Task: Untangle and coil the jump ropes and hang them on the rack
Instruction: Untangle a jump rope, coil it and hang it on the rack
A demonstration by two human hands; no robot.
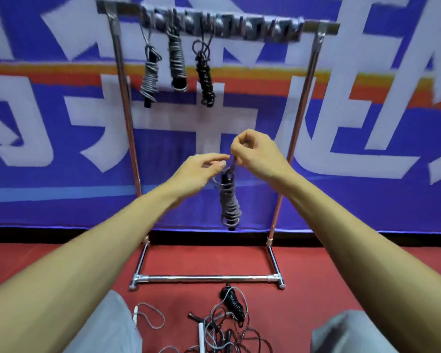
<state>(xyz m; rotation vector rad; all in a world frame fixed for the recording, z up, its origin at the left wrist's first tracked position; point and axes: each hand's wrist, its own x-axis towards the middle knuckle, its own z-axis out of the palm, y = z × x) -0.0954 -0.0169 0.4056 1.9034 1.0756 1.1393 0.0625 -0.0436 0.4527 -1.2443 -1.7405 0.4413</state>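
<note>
A: Entry 4, coiled jump rope (229,200). Location?

B: Mid-air before the rack (124,98). It hangs from the right hand (257,154), which pinches its top loop. The left hand (201,171) is at the loop, fingers extended; I cannot tell if it grips.

A: Step?

B: Coil apparently done, hanging pending. Next: raise the loop to a free hook beside the 3 hung ropes (177,64). The tangle (227,327) lies on the floor.

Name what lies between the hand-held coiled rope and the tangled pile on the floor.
Head view: the rack's bottom bar crosses between the held coil and the tangled pile, over red floor.
</note>
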